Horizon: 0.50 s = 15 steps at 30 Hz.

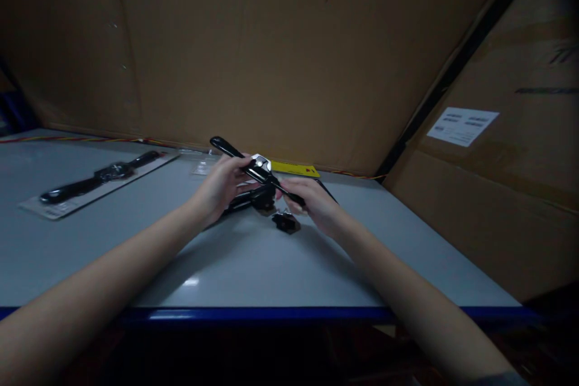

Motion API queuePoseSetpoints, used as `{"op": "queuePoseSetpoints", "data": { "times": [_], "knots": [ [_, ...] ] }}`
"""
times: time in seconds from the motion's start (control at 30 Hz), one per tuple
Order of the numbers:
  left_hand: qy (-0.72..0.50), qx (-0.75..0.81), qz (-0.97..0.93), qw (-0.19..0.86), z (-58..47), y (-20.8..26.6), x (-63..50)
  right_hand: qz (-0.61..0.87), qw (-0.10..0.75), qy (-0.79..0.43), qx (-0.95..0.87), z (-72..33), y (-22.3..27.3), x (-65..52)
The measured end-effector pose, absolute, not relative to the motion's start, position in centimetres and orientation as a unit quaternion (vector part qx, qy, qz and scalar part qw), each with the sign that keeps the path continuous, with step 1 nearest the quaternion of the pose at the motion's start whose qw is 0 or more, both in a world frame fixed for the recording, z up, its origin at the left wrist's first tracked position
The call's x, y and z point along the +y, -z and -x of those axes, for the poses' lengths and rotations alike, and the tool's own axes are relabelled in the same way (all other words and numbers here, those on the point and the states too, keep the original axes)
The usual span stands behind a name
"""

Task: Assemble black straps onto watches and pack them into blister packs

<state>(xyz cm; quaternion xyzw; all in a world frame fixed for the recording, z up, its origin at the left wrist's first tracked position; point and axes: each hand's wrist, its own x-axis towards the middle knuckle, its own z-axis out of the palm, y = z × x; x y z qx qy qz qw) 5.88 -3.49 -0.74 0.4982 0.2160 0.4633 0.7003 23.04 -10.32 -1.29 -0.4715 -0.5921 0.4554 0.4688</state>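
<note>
A black spokeshave (259,174) with a shiny metal blade at its middle is held tilted above the table, its left handle pointing up and away. My left hand (226,184) is closed around it near the middle, left of the blade. My right hand (310,196) grips the right handle, which slants down toward me. Beneath them lies another black tool (260,198), partly hidden by my hands, perhaps a second spokeshave. A small black part (286,222) with a shiny edge rests on the table just in front of it.
A packaged spokeshave (115,174) on a card lies at the left. Clear plastic packaging (203,166) and a yellow card (296,169) sit behind my hands. Twisted red and yellow wire (90,139) runs along the back. Cardboard (271,60) walls the rear and right; the table's blue edge (271,313) is nearest me.
</note>
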Motion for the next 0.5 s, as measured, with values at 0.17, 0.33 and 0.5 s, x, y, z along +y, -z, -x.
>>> {"op": "queuePoseSetpoints", "data": {
  "times": [0.17, 0.33, 0.5],
  "knots": [
    [-0.409, 0.216, -0.525, 0.714, -5.0, 0.6, -2.3, 0.467, 0.499, -0.483, -0.546, -25.5, 0.8, -9.7],
    [-0.37, 0.193, -0.632, 0.653, -4.8, 0.3, -2.0, 0.453, 0.53, -0.53, -0.483, -26.2, 0.7, -9.3],
    [-0.368, 0.329, -0.818, 0.294, -2.7, 0.1, 0.9, 0.479, 0.577, -0.498, -0.436, -26.5, 1.1, -8.7]
  ]
}}
